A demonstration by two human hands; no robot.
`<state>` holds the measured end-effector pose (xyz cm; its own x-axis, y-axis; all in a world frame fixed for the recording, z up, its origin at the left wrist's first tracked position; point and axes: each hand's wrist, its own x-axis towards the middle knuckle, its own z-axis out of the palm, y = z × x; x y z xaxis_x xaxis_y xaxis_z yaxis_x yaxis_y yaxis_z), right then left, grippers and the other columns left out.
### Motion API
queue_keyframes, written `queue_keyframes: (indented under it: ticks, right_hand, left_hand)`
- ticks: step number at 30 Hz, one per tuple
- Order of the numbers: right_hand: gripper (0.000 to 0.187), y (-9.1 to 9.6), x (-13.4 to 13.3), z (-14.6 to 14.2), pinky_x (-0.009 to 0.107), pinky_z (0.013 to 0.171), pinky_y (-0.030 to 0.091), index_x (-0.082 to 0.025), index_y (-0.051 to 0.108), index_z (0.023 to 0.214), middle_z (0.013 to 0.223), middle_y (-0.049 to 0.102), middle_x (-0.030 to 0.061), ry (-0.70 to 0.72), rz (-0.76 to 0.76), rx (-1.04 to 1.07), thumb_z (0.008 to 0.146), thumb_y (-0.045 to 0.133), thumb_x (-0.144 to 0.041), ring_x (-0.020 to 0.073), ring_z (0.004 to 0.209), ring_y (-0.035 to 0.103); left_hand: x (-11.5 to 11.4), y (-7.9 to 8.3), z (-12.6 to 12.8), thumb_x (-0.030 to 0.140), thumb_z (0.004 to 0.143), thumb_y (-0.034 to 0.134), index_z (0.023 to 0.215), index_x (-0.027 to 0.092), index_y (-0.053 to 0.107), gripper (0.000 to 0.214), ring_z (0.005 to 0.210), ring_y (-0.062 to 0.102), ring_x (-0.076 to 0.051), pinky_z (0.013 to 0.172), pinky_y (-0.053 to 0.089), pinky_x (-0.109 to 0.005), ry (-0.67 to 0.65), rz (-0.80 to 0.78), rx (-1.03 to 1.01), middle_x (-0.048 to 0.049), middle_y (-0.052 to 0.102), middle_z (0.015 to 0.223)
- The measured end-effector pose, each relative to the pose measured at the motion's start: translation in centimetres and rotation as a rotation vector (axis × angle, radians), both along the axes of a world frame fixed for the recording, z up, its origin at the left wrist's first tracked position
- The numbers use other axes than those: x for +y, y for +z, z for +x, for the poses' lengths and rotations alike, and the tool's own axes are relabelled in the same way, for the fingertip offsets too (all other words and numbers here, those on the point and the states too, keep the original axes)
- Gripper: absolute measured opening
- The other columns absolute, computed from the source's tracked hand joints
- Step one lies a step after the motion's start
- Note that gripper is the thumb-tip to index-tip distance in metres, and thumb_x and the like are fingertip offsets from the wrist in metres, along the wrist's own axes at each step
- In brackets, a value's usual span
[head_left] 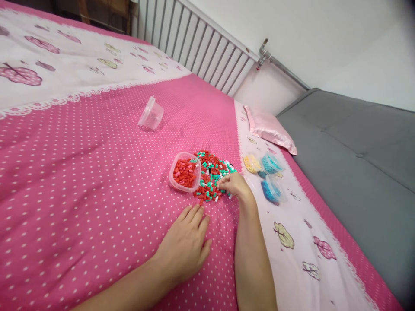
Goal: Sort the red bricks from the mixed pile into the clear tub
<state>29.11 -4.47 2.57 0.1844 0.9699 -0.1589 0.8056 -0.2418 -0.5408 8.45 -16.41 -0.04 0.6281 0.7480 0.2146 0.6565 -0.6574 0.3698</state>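
Observation:
A pile of small plastic building pieces (210, 168), mostly red and green with some white and black, lies loose on the pink dotted bedsheet (113, 181). Against its left side stands a clear plastic tub (171, 180) holding red and a few pink pieces. My right hand (234, 185) reaches into the right part of the pile, its fingertips pinched together; whatever is between them is too small to make out. Flat on the sheet, just in front of the pile, rests my left hand (188, 237) with fingers stretched out and nothing held.
A clear tub (152, 114) lies tipped on its side further back. To the right are tubs of yellow pieces (252, 163), teal pieces (271, 164) and blue pieces (271, 191). Beyond them are a pink pillow (269, 131), a grey headboard (350, 151) and a metal rail (201, 39).

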Motion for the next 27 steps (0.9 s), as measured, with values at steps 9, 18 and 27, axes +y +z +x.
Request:
queue_keyframes:
  ticks: [9,18,27]
  right_hand:
    - [0.014,0.0,0.0,-0.3,0.022,0.045,0.031,-0.019,0.073,0.063,0.043,0.053,-0.0049,0.067,-0.001,0.052,0.049,0.073,-0.019,0.0082,0.043,0.043]
    - [0.023,1.0,-0.4,-1.4,0.023,0.048,0.029,-0.017,0.075,0.077,0.043,0.049,-0.0059,0.132,-0.081,-0.038,0.054,0.072,-0.015,0.0077,0.044,0.037]
    - [0.024,0.8,-0.2,-0.7,0.022,0.046,0.025,-0.014,0.069,0.067,0.04,0.036,-0.0102,0.053,0.037,0.249,0.048,0.075,-0.027,0.006,0.042,0.032]
  left_hand:
    - [0.0,0.0,-0.1,0.036,0.086,0.035,0.124,0.012,0.052,0.047,0.125,0.04,-0.029,0.107,0.026,-0.045,-0.002,-0.005,-0.009,-0.0148,0.05,0.131]
    - [0.0,0.1,0.0,0.036,0.086,0.035,0.125,0.012,0.051,0.048,0.126,0.039,-0.029,0.107,0.026,-0.045,-0.004,-0.014,0.002,-0.0154,0.049,0.132]
    - [0.1,0.0,0.0,0.037,0.087,0.033,0.126,0.012,0.05,0.05,0.126,0.039,-0.029,0.107,0.026,-0.045,-0.007,-0.014,0.015,-0.0152,0.048,0.132]
